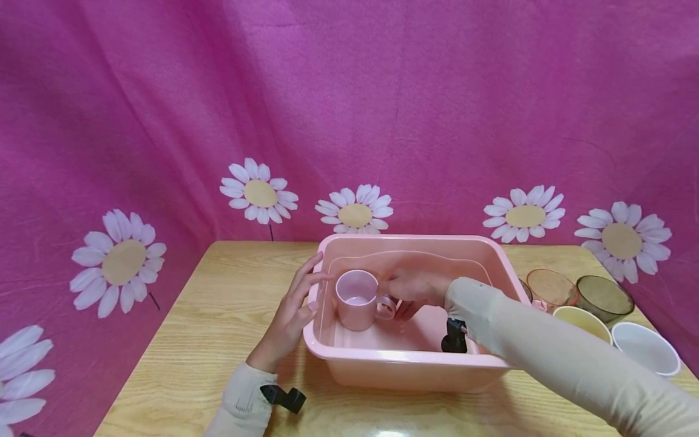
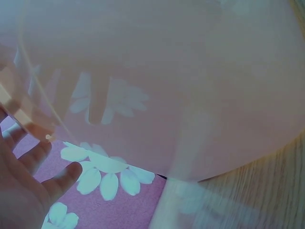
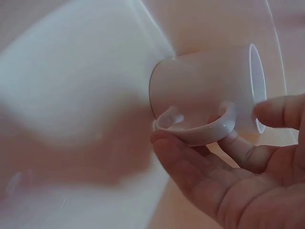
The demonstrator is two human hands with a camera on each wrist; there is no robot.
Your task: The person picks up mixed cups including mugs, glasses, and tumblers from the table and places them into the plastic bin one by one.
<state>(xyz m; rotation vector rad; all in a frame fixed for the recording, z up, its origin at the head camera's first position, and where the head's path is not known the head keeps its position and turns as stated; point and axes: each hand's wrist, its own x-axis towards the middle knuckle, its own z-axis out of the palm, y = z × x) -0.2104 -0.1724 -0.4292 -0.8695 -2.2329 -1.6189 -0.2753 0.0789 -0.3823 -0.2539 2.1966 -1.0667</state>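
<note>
A pink mug [image 1: 357, 306] stands upright inside the pink basin [image 1: 406, 358], near its left wall. My right hand [image 1: 417, 288] reaches into the basin and holds the mug at its handle. In the right wrist view, one finger passes behind the handle [image 3: 205, 133], another lies at its lower end, and the thumb is at the rim. My left hand [image 1: 292, 315] rests at the basin's left rim with fingers spread and fairly straight, one fingertip over the edge. The left wrist view shows the basin's outer wall [image 2: 200, 95] close up beside the fingers.
Right of the basin stand an orange clear cup [image 1: 551, 288], a dark olive cup [image 1: 605, 300], a yellow cup [image 1: 583, 321] and a white cup [image 1: 647, 349]. The wooden table [image 1: 218, 303] meets a magenta flowered cloth [image 1: 349, 109] behind and at the sides.
</note>
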